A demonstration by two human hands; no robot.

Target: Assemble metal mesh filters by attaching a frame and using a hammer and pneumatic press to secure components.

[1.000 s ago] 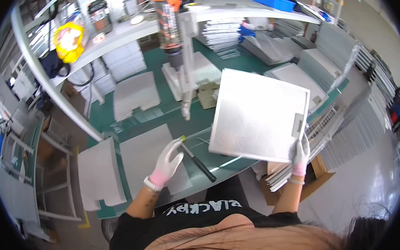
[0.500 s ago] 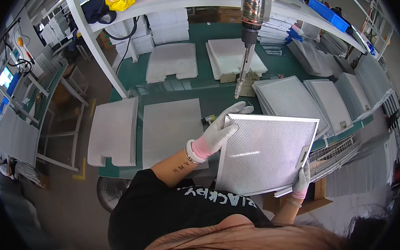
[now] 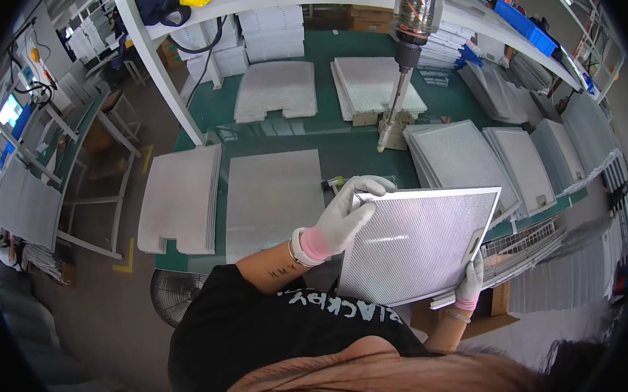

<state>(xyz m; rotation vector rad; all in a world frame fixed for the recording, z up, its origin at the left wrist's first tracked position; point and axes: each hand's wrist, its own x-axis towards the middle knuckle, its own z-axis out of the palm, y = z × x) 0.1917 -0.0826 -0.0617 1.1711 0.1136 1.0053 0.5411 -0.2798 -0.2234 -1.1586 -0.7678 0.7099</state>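
Observation:
I hold up a framed metal mesh filter panel (image 3: 415,245), rectangular and silvery, tilted in front of my body. My left hand (image 3: 345,212), in a white glove with a pink cuff, grips its upper left corner, with the thumb on the mesh side. On the opposite side, my right hand (image 3: 471,281), gloved the same way, is closed on the lower right edge beside a small slot in the frame. An electric screwdriver (image 3: 407,54) hangs point down beyond the panel. Close behind my left hand lies a small green-and-black tool (image 3: 335,183), partly hidden by it.
Mesh sheets lie on the green table (image 3: 271,134): a notched stack (image 3: 179,198) at left, a plain sheet (image 3: 274,193) beside it. Framed panels (image 3: 460,158) lean at right. A white shelf (image 3: 268,6) spans the back. An open cardboard box (image 3: 500,301) stands below right.
My view has shifted slightly, so the screwdriver appears farther right. My left-hand fingers now bend over the panel's top edge, where they were stretched beyond it. The panel stays nearly in place.

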